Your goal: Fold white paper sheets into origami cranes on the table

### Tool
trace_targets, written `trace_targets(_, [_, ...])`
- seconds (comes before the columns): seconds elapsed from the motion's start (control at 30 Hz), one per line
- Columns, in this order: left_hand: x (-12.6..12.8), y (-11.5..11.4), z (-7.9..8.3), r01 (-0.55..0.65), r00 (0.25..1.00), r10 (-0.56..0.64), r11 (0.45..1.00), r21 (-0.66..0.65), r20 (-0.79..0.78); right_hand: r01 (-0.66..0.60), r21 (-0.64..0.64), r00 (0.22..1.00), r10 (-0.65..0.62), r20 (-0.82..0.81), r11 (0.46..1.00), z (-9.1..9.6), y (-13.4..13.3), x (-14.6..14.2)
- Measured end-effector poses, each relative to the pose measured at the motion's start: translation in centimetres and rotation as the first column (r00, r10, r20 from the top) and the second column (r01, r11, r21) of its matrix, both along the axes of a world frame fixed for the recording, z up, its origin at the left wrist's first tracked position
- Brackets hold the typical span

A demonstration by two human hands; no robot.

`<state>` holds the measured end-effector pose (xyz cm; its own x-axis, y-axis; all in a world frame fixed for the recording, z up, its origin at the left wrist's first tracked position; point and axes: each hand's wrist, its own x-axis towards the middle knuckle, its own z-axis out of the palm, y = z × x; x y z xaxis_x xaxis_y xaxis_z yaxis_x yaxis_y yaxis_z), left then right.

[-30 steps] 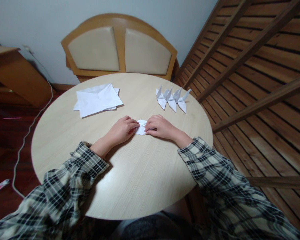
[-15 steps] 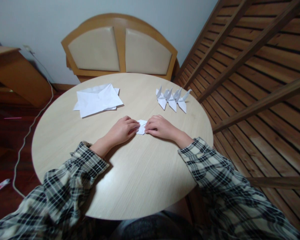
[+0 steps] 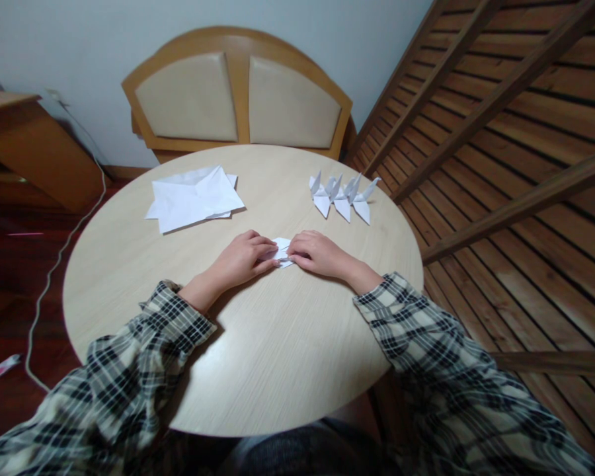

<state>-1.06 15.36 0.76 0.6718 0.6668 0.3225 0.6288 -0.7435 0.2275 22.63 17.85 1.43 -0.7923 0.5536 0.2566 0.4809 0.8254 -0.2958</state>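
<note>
A small folded piece of white paper lies flat on the round light-wood table, near its middle. My left hand presses on the paper's left side with its fingers curled over it. On the paper's right side rests my right hand, fingers closed and pinching its edge. Most of the paper is hidden under the fingers of both hands. Both sleeves are plaid.
A loose stack of white paper sheets lies at the table's back left. Three folded paper cranes stand at the back right. A padded wooden chair stands behind the table. Wooden slats rise at right; a white cable runs over the floor at left.
My two hands have drawn closer together over the small paper, so less of it shows. Nothing else on the table has moved.
</note>
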Motion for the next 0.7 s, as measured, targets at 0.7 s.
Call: trace_targets(0.7, [0.6,0.1,-0.7,-0.105,0.993,0.102,0.994,0.043,0.059,0.167,-0.045,0.984,-0.170,-0.058,0.985,-0.7,-0.3,-1.0])
